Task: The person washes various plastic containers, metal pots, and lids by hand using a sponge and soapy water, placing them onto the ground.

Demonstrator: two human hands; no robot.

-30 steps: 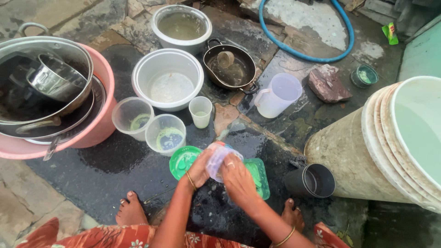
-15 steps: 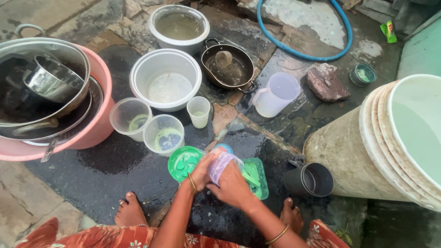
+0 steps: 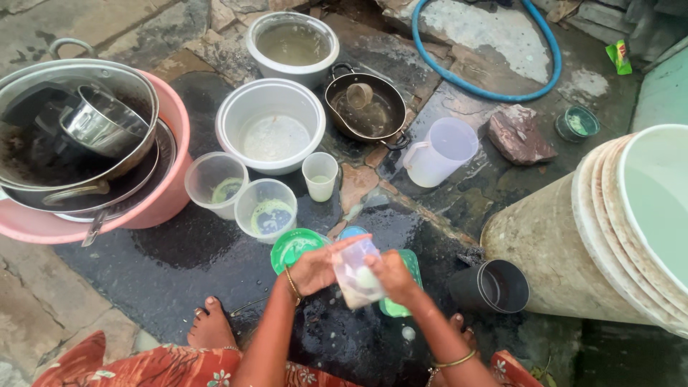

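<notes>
Pink tub (image 3: pixel 168 193) cut off at the left edge, large pale drum (image 3: pixel 573 251) cut by the right edge, green lid (image 3: pixel 401 304) mostly hidden behind right hand (image 3: pixel 390 276), clear container (image 3: pixel 355 276) partly covered by both hands.

Clear soapy plastic container (image 3: pixel 356 274), tilted

Pretty much just one thing here that counts as packaging: a small green sachet (image 3: pixel 618 56) lying on the wet stone ground at the top right, just outside the loop of the blue hose (image 3: pixel 487 89), on the hose's right side. It's a little crumpled pouch, roughly rectangular, bright green with a patch of red and some yellowish bits on its face. It sits tilted, close to the edge of a pale green wall. The print is too small to make out. No other labels, signs or screens that I can spot.
</notes>
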